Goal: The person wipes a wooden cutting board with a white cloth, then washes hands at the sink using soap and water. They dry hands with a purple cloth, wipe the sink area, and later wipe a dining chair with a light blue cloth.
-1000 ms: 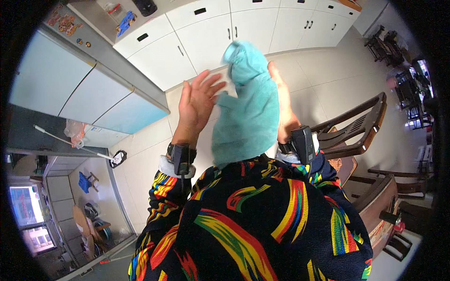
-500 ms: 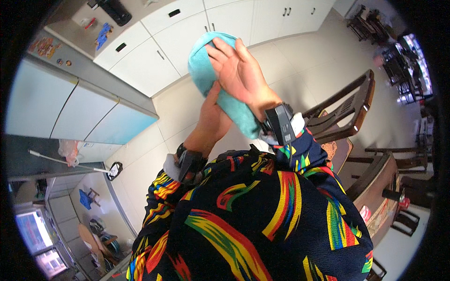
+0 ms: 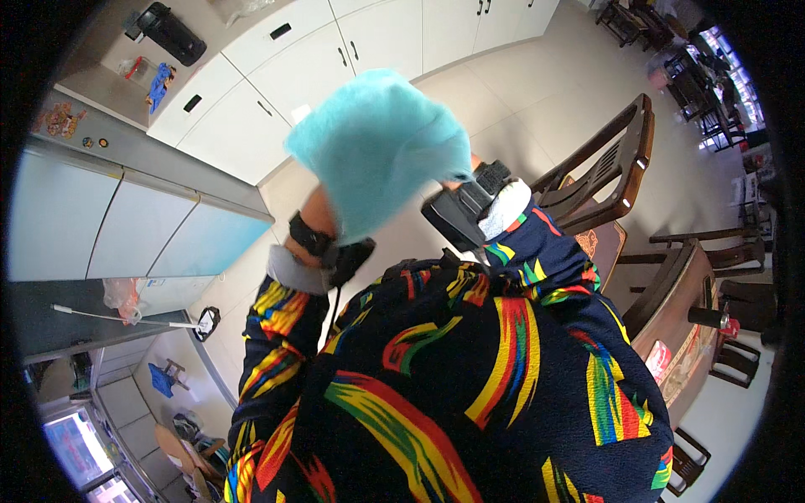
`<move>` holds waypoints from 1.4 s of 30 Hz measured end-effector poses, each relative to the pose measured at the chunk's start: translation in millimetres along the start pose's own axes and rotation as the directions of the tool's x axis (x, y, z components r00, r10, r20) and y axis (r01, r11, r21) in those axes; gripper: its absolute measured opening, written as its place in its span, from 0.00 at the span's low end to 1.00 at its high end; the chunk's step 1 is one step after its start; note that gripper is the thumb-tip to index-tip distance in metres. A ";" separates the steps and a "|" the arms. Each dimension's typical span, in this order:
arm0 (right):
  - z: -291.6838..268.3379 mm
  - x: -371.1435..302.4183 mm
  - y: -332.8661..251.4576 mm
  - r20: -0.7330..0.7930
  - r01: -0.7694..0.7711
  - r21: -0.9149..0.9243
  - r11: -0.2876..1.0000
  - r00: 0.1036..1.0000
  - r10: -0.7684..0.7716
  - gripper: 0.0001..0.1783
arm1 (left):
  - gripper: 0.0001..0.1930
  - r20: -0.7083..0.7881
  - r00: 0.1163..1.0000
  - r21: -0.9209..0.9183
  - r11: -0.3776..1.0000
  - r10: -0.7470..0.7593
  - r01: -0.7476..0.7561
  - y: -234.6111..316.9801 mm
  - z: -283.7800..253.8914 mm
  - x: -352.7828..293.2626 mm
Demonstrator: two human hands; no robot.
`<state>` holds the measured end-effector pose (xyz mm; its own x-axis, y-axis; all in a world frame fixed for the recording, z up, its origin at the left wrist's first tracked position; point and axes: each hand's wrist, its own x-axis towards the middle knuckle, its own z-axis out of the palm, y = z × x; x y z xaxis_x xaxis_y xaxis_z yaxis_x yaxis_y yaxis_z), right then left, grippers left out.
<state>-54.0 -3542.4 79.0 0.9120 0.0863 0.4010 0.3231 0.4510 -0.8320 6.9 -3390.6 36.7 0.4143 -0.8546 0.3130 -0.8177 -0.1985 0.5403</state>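
A light turquoise cloth point(image 3: 381, 147), soft and slightly fuzzy, is spread out in the air before me at the upper middle. Its lower part hangs to a point between my wrists. Behind the cloth's left side, my left hand point(image 3: 319, 208) shows only a strip of skin near the wrist; its fingers are covered. At the right edge, just a sliver of my right hand point(image 3: 476, 161) appears beside the cloth, fingers hidden as well. How each hand grips the fabric does not show. Both wrists carry black strapped devices.
White cabinets point(image 3: 293, 80) line the far side, with a black appliance point(image 3: 172, 33) on the counter. A pale blue fridge point(image 3: 134, 218) stands left. To my right are a dark wooden chair point(image 3: 625, 168) and a wooden table point(image 3: 683, 335). A long white rod point(image 3: 126, 317) juts out at left.
The cloth, earlier a folded strip lying along my right palm and forearm, has opened out into a broad sheet. It now covers both hands, whose fingers showed before.
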 end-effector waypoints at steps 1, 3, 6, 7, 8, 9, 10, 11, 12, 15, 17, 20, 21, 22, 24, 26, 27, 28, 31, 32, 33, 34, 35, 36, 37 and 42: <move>-2.2 -2.5 1.0 -0.041 -0.170 0.073 0.983 0.984 0.173 0.20 | 0.23 0.000 1.000 0.037 0.999 0.003 -0.003 -6.6 -8.9 4.7; -7.9 0.2 3.1 -0.052 -0.133 -0.419 0.898 0.991 0.122 0.23 | 0.22 -0.033 0.999 0.078 0.997 -0.011 0.013 -18.0 -23.1 23.5; -16.5 11.4 2.1 0.191 0.190 -0.981 -0.031 0.981 -0.031 0.27 | 0.22 -0.085 0.995 0.070 0.996 -0.046 0.052 -22.4 -31.0 32.6; -18.7 12.4 -1.1 0.098 0.101 -0.994 -0.045 0.993 0.065 0.27 | 0.21 -0.063 0.997 0.070 0.997 -0.035 0.039 -21.1 -28.0 32.8; -19.9 10.3 -6.2 0.003 0.015 -0.997 -0.076 0.987 0.160 0.26 | 0.21 -0.007 1.000 0.086 0.996 0.007 -0.006 -17.5 -21.3 30.8; -20.1 4.7 -13.1 -0.065 -0.065 -0.998 -0.008 0.968 0.241 0.26 | 0.21 0.050 0.998 0.124 0.991 0.048 -0.054 -13.3 -13.5 26.8; -19.3 -3.7 -21.5 -0.099 -0.135 -0.986 0.099 0.948 0.301 0.26 | 0.21 0.121 0.989 0.172 0.979 0.087 -0.108 -8.3 -3.9 24.4; -17.7 -13.8 -30.4 -0.102 -0.189 -0.956 0.225 0.931 0.351 0.26 | 0.21 0.176 0.978 0.205 0.967 0.114 -0.150 -5.9 2.3 24.1; -15.5 -23.8 -38.4 -0.088 -0.243 -0.899 0.365 0.915 0.393 0.25 | 0.20 0.216 0.966 0.243 0.951 0.140 -0.192 -4.2 6.9 23.7; -8.3 -38.6 -47.9 -0.052 -0.375 -0.623 0.686 0.895 0.442 0.24 | 0.20 0.233 0.958 0.248 0.942 0.168 -0.226 -13.1 2.7 30.6; -4.4 -32.8 -41.8 -0.080 -0.433 -0.482 0.762 0.887 0.454 0.24 | 0.20 0.131 0.980 0.154 0.973 0.151 -0.170 -26.7 -12.0 39.7; -3.4 -13.4 -27.8 -0.200 -0.425 -0.535 0.730 0.904 0.379 0.25 | 0.18 -0.075 0.965 -0.431 0.881 -0.250 0.195 -35.7 -25.4 42.7; -4.0 -9.3 -24.4 -0.221 -0.379 -0.701 0.604 0.921 0.321 0.27 | 0.18 -0.124 0.836 -0.785 0.568 -0.534 0.247 -33.1 -26.5 41.9; -4.4 -7.5 -21.6 -0.191 -0.303 -0.859 0.412 0.937 0.291 0.29 | 0.17 0.012 0.687 -0.973 0.150 -0.726 0.176 -26.2 -25.1 37.6; -3.2 -10.4 -14.8 -0.138 -0.187 -0.925 0.330 0.976 0.167 0.35 | 0.19 0.044 0.770 -0.999 -0.042 -0.636 0.022 -5.6 -21.7 30.6; -1.7 -17.5 -6.4 -0.188 -0.165 -0.815 0.555 0.982 0.016 0.41 | 0.21 0.035 0.825 -0.977 -0.194 -0.563 -0.091 20.5 -14.4 30.3; -2.5 -21.0 -2.6 -0.169 -0.212 -0.820 0.532 0.977 0.130 0.47 | 0.22 0.044 0.828 -0.961 -0.250 -0.558 -0.118 38.8 -4.7 25.9; -4.6 -24.0 0.2 -0.214 -0.223 -0.747 0.626 0.973 0.092 0.46 | 0.23 0.043 0.869 -0.936 -0.324 -0.492 -0.137 55.5 3.6 21.7; -13.9 -29.1 0.4 -0.364 -0.195 -0.185 0.963 0.924 0.117 0.37 | 0.24 0.209 0.938 -0.875 -0.482 -0.276 0.054 68.1 -0.1 17.0; -16.9 -29.8 -2.0 -0.377 -0.249 -0.178 0.952 0.911 0.168 0.35 | 0.24 0.229 0.914 -0.901 -0.427 -0.333 0.070 67.0 0.3 15.1; -19.5 -30.4 -5.3 -0.387 -0.286 -0.173 0.942 0.900 0.202 0.33 | 0.23 0.210 0.919 -0.930 -0.359 -0.334 0.082 63.2 0.7 14.1; -21.7 -30.9 -9.5 -0.390 -0.317 -0.176 0.932 0.892 0.229 0.31 | 0.23 0.220 0.898 -0.949 -0.297 -0.381 0.107 56.9 2.1 13.9; -23.8 -31.6 -14.4 -0.383 -0.372 -0.168 0.913 0.878 0.287 0.31 | 0.24 0.206 0.908 -0.966 -0.225 -0.364 0.129 49.8 3.3 13.9; -25.7 -32.7 -19.9 -0.379 -0.423 -0.160 0.892 0.861 0.340 0.31 | 0.24 0.222 0.881 -0.974 -0.144 -0.419 0.177 44.1 6.4 13.6; -27.4 -34.3 -25.8 -0.370 -0.472 -0.151 0.869 0.842 0.393 0.31 | 0.24 0.200 0.891 -0.980 -0.069 -0.407 0.189 40.6 10.9 12.6; -33.6 -53.4 -55.3 -0.408 -0.458 -0.286 0.842 0.853 0.326 0.33 | 0.25 0.063 0.893 -0.872 0.411 -0.446 0.267 46.1 22.9 14.6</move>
<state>-112.1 -3601.8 90.7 0.9862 -0.1417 -0.0851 -0.0734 0.0861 -0.9936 -33.8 -3423.2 48.3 0.7098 -0.7043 -0.0108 0.1230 0.1088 0.9864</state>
